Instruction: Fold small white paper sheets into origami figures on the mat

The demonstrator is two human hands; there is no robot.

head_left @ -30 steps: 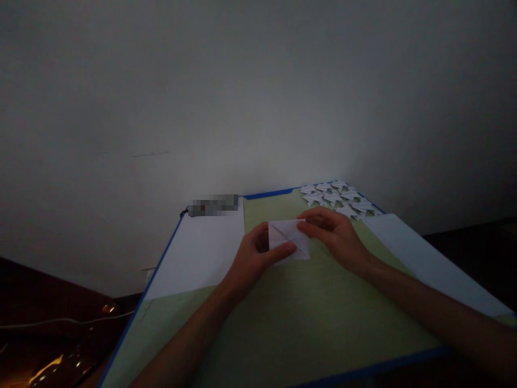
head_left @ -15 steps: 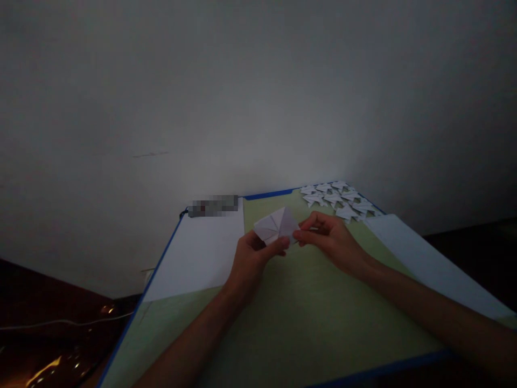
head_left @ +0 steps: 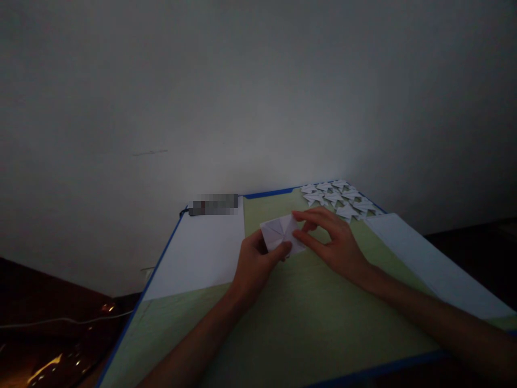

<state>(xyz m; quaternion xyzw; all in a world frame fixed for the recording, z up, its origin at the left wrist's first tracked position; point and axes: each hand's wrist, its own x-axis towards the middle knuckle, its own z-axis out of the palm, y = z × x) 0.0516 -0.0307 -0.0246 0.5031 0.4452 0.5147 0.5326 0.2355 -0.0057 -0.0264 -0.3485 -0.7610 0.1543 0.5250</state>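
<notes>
A small white folded paper [head_left: 279, 233] with creases rests low over the green mat [head_left: 307, 318]. My left hand [head_left: 255, 264] pinches its near left edge, thumb on top. On the paper's right side my right hand [head_left: 335, 240] presses with its fingers curled over the edge. Both hands hold the same piece.
A white sheet [head_left: 197, 253] lies on the left of the mat and another white sheet [head_left: 428, 258] on the right. Several folded white paper shapes [head_left: 337, 196] are grouped at the far right corner. The blue-edged table ends at a grey wall; a dark floor lies to the left.
The paper was lifted and partly opened half a second ago; now it is lowered toward the mat, with my right hand's fingers over its right edge.
</notes>
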